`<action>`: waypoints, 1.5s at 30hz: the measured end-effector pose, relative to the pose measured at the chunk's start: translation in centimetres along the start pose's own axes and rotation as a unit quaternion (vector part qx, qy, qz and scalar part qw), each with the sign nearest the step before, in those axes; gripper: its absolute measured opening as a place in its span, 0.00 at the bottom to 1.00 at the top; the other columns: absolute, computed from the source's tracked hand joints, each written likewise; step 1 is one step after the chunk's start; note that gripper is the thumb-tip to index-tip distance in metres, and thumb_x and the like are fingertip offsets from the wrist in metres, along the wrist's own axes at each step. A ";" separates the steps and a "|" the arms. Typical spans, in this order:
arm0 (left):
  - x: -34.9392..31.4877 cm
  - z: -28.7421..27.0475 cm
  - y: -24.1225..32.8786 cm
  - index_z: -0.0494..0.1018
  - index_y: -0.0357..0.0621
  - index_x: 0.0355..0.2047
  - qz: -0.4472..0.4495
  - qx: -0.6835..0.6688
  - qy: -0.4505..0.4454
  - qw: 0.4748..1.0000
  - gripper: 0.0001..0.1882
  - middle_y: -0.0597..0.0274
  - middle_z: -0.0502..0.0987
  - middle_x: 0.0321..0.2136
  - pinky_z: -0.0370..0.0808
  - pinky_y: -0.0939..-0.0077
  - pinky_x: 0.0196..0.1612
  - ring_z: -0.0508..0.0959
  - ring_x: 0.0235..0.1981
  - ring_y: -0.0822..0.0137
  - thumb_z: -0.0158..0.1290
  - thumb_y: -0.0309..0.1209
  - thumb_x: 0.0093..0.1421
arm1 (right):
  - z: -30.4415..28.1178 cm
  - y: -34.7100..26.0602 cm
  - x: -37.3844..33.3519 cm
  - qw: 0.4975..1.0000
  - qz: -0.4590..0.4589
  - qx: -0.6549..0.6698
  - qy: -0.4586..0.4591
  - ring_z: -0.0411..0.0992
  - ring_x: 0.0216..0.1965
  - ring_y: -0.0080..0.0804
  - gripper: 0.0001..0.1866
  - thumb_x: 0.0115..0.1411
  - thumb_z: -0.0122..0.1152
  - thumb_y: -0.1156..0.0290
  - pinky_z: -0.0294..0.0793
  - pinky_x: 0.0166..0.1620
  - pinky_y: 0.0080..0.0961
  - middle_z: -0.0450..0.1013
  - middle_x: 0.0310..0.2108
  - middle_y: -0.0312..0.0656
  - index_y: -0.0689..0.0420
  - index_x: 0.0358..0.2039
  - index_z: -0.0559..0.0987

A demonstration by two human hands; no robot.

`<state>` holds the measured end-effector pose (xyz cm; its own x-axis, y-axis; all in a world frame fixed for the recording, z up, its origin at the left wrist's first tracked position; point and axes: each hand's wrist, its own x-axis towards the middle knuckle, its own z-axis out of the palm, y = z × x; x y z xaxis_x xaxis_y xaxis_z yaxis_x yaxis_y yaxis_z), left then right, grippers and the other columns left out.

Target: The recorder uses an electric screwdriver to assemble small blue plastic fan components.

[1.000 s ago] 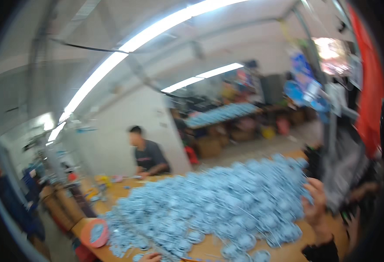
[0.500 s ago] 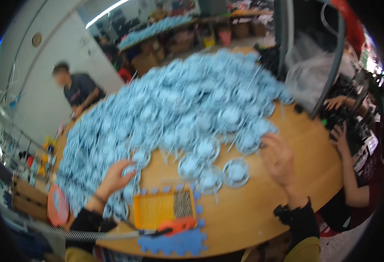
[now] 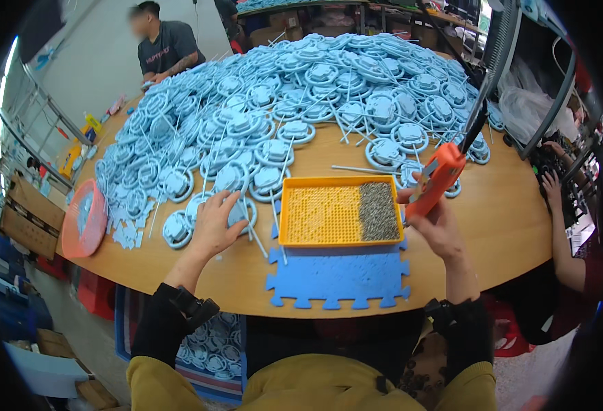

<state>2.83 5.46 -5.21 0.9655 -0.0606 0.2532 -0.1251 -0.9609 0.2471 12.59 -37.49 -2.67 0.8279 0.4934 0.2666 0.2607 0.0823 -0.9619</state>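
Observation:
My right hand (image 3: 440,229) grips an orange electric screwdriver (image 3: 437,179), fingers wrapped round its body, held tilted just beside the tray. My left hand (image 3: 214,220) rests over light-blue round plastic parts, with fingers and thumb apart; the palm hides part of a ringed piece (image 3: 242,214) under it. Between the hands is a yellow tray (image 3: 342,242) with a grid of small holes. Many small metal screws (image 3: 378,211) fill its right end. The tray sits on a blue foam mat (image 3: 339,274) with jigsaw edges.
A large heap of blue ringed parts (image 3: 315,75) covers the table's far side. A pink basket (image 3: 82,229) stands at the left edge. Another person (image 3: 171,44) is at the far left; a co-worker's hand (image 3: 552,188) is at the right. A blue crate (image 3: 127,335) sits below the table.
The screwdriver, earlier lying across the tray's front, is now in my right hand. My left hand has come to lie over the near blue parts. The whole view has shifted.

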 end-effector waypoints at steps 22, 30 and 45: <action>3.9 1.1 -5.8 0.65 0.40 0.52 -0.097 -0.040 0.091 0.990 0.41 0.47 0.70 0.42 0.71 0.59 0.43 0.73 0.42 0.48 0.65 0.48 0.42 | 12.6 -1.7 7.1 0.991 -0.034 0.056 0.115 0.74 0.32 0.27 0.24 0.51 0.62 0.78 0.73 0.40 0.24 0.73 0.29 0.39 0.62 0.49 0.67; 5.7 0.2 -5.5 0.63 0.43 0.54 -0.041 -0.036 0.107 0.993 0.40 0.43 0.64 0.50 0.68 0.58 0.50 0.68 0.49 0.44 0.64 0.39 0.40 | 12.8 -0.4 10.2 0.994 -0.028 0.097 0.037 0.73 0.35 0.34 0.19 0.52 0.62 0.75 0.71 0.43 0.33 0.71 0.29 0.41 0.61 0.45 0.70; -3.4 3.0 12.5 0.69 0.56 0.53 0.153 -0.199 -0.175 0.952 0.38 0.49 0.64 0.53 0.60 0.49 0.55 0.65 0.52 0.47 0.65 0.41 0.38 | 9.3 4.4 9.4 0.979 -0.096 0.166 0.064 0.66 0.25 0.26 0.17 0.56 0.63 0.62 0.65 0.35 0.29 0.67 0.24 0.36 0.57 0.38 0.69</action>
<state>-1.37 -7.18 -5.83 0.8782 -0.4744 0.0605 -0.4220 -0.7093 0.5647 16.88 -24.40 -4.96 0.8409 0.3298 0.4291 0.2598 0.4496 -0.8546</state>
